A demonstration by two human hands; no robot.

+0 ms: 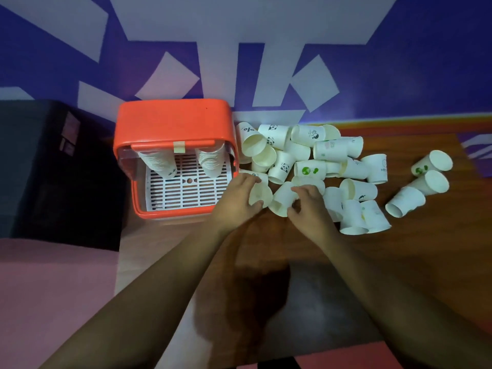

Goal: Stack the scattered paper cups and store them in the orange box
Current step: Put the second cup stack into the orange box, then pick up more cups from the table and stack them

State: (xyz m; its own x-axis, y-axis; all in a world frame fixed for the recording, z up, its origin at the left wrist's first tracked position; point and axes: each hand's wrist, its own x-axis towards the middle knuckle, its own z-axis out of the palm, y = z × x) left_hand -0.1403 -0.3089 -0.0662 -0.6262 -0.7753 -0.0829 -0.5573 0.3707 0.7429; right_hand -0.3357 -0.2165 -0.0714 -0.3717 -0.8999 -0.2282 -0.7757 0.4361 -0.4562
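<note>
An orange box stands open at the left of the wooden table, with a white slatted tray inside. Two stacks of paper cups, one on the left and one on the right, lean inside it. Several loose white paper cups lie scattered to the right of the box. My left hand grips one paper cup beside the box's right front corner. My right hand holds another cup lying on its side, its mouth facing me, close to the first cup.
A black box stands left of the orange box. A small group of cups lies apart at the far right. A blue and white wall rises behind the table. The brown tabletop stretches toward me.
</note>
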